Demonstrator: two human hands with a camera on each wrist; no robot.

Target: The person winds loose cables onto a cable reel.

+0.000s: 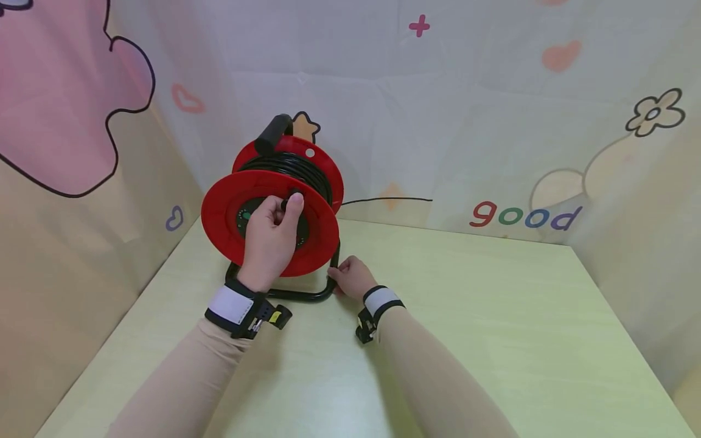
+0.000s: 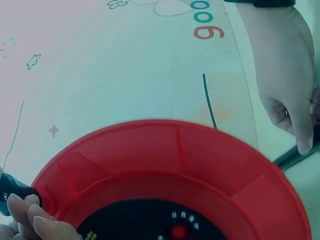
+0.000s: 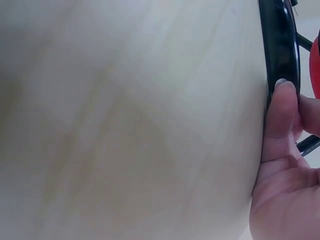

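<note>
A red cable reel (image 1: 219,225) wound with black cable (image 1: 298,165) stands on a black tubular frame (image 1: 298,297) at the left of the table. Against its front disc, my left hand (image 1: 269,240) grips a small black crank knob (image 2: 17,192) near the rim. My right hand (image 1: 355,278) pinches the frame's lower right corner, with the thumb on the black tube (image 3: 281,45) in the right wrist view. The cable's loose end (image 1: 389,199) sticks out to the right behind the reel. The left hand partly covers the dark socket panel (image 2: 145,220) at the disc's centre.
A black carrying handle (image 1: 274,134) rises at the top of the reel. The pale table (image 1: 482,328) stretches out to the right. Printed cloth (image 1: 350,79) hangs close behind the reel and along both sides.
</note>
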